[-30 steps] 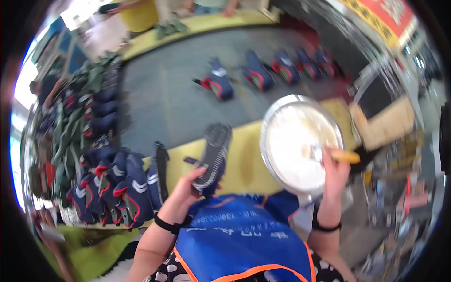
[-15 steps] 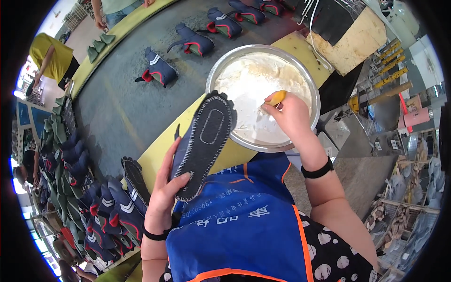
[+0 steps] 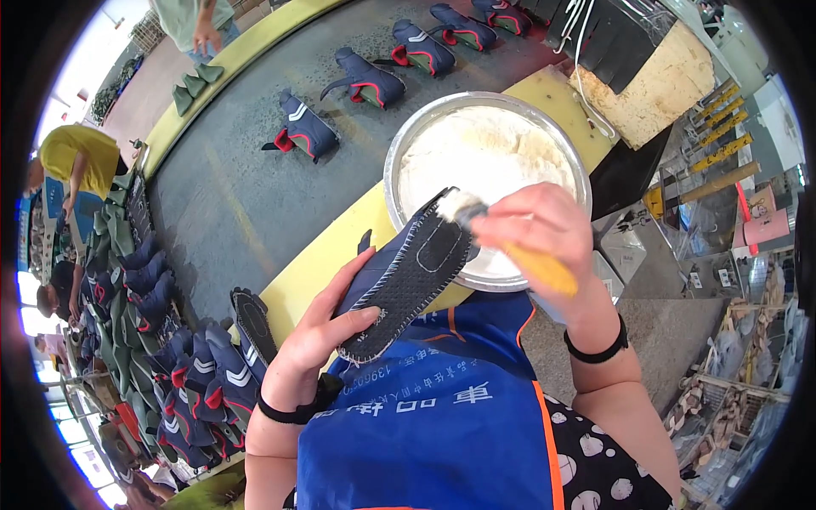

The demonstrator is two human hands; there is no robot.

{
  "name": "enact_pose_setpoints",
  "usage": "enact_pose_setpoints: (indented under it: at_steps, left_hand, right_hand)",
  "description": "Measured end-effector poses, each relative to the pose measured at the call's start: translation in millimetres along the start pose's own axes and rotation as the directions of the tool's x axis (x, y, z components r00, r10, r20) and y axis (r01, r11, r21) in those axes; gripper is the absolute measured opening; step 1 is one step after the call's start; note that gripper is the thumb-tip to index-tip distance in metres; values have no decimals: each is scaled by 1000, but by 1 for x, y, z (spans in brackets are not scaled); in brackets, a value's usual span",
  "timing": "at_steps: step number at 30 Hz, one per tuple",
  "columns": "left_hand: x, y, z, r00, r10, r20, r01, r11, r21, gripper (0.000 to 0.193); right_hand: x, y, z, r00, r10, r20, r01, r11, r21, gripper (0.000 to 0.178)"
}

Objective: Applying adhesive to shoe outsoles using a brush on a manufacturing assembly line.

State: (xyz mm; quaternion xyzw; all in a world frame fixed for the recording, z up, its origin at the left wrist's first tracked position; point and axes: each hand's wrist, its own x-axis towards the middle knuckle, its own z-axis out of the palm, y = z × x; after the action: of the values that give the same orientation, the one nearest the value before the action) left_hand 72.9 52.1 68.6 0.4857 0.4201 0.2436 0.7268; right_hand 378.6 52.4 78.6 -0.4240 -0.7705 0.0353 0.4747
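Note:
My left hand (image 3: 310, 353) grips a dark blue shoe upper (image 3: 421, 272), its black underside turned up and white stitching running round the edge. The thumb presses on the heel end. In my right hand (image 3: 544, 225) is a brush (image 3: 541, 267) with a yellow handle. Its bristles, loaded with white paste, touch the toe end of the underside. Just beyond both hands stands a round metal basin (image 3: 393, 178) holding white paste (image 3: 459, 153); the shoe's toe overlaps its near rim.
Several navy shoe uppers (image 3: 306, 127) with red trim sit in a row on the grey conveyor belt (image 3: 212, 195). More uppers (image 3: 204, 374) pile up at the left. A board (image 3: 671, 93) with white cords lies far right. Two people stand across the belt, beyond its yellow edge.
My right hand has lifted the brush out of the basin and brought it nearer, onto the shoe's toe end. The shoe has shifted slightly right in view.

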Motion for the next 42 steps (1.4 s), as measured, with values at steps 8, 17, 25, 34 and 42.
enact_pose_setpoints:
  at_steps: [8, 17, 25, 34, 42]
  left_hand:
    - [-1, 5, 0, 997, -65, 32, 66, 997, -27, 79]
    - [-5, -2, -13, 992, -28, 123, 52, 979, -196, 83]
    - [-8, -7, -17, 998, -3, 59, 12, 989, -147, 90]
    - [-13, -7, -12, 996, 82, -22, -84, 989, -120, 92]
    - [-8, -19, -8, 983, 165, -75, -168, 985, -37, 97]
  right_hand:
    - [3, 0, 9, 966, -130, 223, 133, 991, 5, 21]
    - [9, 12, 10, 995, 55, 89, -59, 998, 33, 25]
    - [12, 13, 22, 978, 207, 3, -205, 965, 162, 16]
    - [5, -3, 41, 908, 411, -78, -379, 887, 265, 12]
    - [6, -4, 54, 876, 441, -198, -357, 867, 348, 15]
